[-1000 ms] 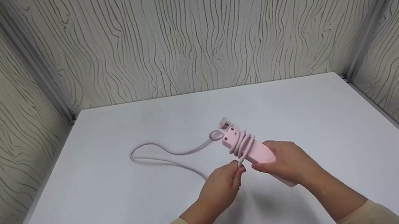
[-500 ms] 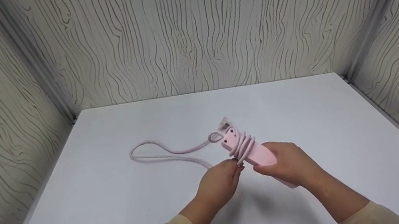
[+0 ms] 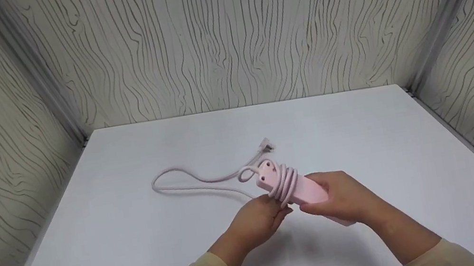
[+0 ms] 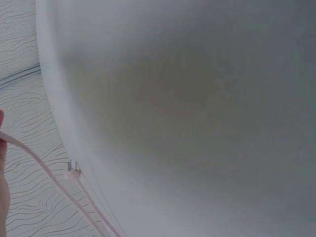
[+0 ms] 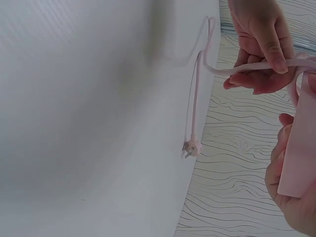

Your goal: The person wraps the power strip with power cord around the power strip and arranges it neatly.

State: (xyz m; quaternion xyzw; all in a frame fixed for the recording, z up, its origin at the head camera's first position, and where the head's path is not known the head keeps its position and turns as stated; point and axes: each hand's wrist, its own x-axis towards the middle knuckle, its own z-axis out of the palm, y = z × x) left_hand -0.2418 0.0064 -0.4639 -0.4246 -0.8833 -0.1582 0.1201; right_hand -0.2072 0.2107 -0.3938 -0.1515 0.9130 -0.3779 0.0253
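A pink power strip (image 3: 310, 190) slants over the middle of the table, with several turns of its pale pink cord (image 3: 207, 185) wound round its far end. My right hand (image 3: 344, 194) grips its near end, thumb on top. Close beside the wound turns, my left hand (image 3: 256, 220) holds the cord; in the right wrist view the cord lies between thumb and fingers of that left hand (image 5: 261, 42). The loose cord loops out to the left and back to a plug (image 3: 265, 145) with metal prongs (image 5: 193, 148), lying beyond the strip. The left wrist view catches only a sliver of hand.
A white table (image 3: 134, 150) lies under both hands. Wood-grain panels (image 3: 220, 34) stand behind it and on both sides, with grey metal posts (image 3: 35, 75) at the back corners.
The power strip's far end has shifted slightly left and toward me, so the plug now shows apart from it. The left hand has moved a little with the cord, now partly under the strip.
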